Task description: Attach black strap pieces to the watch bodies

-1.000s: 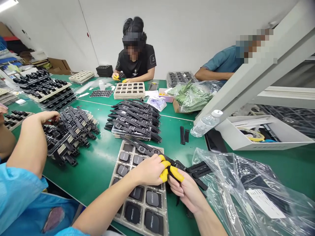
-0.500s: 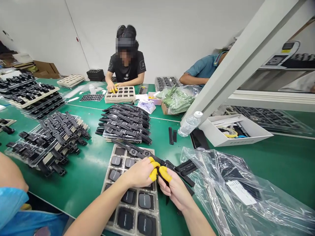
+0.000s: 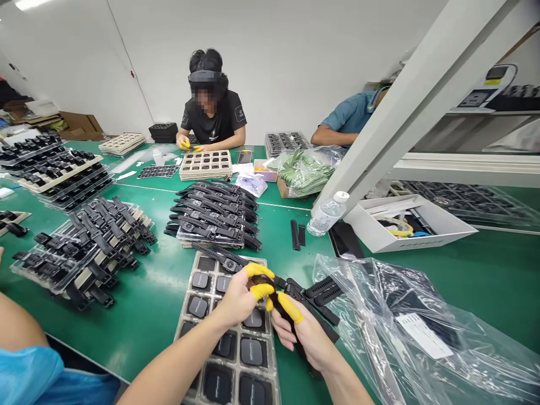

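Between my two hands is a black smartwatch (image 3: 262, 280) with a dark strap (image 3: 282, 312) running down from it. Yellow finger cots cover several of my fingertips. My left hand (image 3: 242, 295) pinches the watch body, while my right hand (image 3: 301, 329) grips the strap where it meets the body. Under my left forearm lies a tray (image 3: 230, 360) of square watch cases in compartments. Across its far edge rest strapped watches (image 3: 230, 263). Loose black straps (image 3: 323, 289) lie just beyond my right hand, which partly hides the strap.
Stacked trays of strapped watches (image 3: 215, 211) stand ahead, with more at left (image 3: 90, 242). At right are a plastic bag (image 3: 379, 315), a bottle (image 3: 328, 214), a white box (image 3: 405, 239) and a slanted post (image 3: 392, 112). Co-workers (image 3: 215, 115) sit opposite; a blue sleeve (image 3: 34, 371) is at left.
My hands have parted slightly and turned, so the watch body now shows between them. Across the table, the co-worker's hands have drawn back from the tray.
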A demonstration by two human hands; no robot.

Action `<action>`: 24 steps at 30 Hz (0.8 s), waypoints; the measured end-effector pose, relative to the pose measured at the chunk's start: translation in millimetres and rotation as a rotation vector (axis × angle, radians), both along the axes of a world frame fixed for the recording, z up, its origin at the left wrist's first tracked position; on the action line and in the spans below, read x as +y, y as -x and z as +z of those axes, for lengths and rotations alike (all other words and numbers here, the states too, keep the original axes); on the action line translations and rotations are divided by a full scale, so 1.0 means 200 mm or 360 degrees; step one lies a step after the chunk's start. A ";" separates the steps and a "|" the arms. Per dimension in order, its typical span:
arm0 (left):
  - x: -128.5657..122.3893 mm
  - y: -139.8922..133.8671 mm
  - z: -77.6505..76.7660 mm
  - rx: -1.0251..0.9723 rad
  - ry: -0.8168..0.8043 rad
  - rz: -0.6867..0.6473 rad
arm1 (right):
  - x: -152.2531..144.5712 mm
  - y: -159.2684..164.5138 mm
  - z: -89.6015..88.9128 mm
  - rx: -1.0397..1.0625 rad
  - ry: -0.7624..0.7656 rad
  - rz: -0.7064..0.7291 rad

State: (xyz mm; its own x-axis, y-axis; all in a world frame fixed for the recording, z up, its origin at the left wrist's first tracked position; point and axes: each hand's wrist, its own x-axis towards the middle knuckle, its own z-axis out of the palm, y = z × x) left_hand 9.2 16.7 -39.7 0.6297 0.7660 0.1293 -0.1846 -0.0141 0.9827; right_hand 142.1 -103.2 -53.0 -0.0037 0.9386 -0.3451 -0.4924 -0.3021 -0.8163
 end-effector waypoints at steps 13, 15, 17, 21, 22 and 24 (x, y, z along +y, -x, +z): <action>-0.02 -0.01 -0.07 0.0456 -0.0426 -0.0196 | 0.01 -0.02 0.00 -0.0265 0.0038 -0.0241; -0.03 0.00 -0.08 0.0568 -0.0832 -0.0350 | 0.00 0.02 -0.01 -0.0189 0.0059 -0.0174; -0.03 0.02 -0.08 0.0603 -0.1004 -0.0428 | -0.01 0.03 -0.01 -0.0148 0.0064 -0.0080; 0.00 0.03 -0.07 0.0579 -0.1098 -0.0460 | 0.00 0.02 0.00 0.0071 0.0073 -0.0112; 0.01 0.03 -0.06 0.0568 -0.1107 -0.0460 | 0.00 0.02 0.00 0.0127 0.0074 -0.0156; 0.01 0.03 -0.06 0.0547 -0.1105 -0.0428 | 0.01 0.02 0.01 0.0186 0.0072 -0.0211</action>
State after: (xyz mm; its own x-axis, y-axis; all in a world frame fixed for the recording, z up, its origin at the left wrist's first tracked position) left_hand 2.9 17.9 -51.9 0.8713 0.3998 0.2845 0.0417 -0.6380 0.7689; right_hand 138.1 -101.5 -51.9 0.0762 0.9170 -0.3916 -0.6211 -0.2636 -0.7381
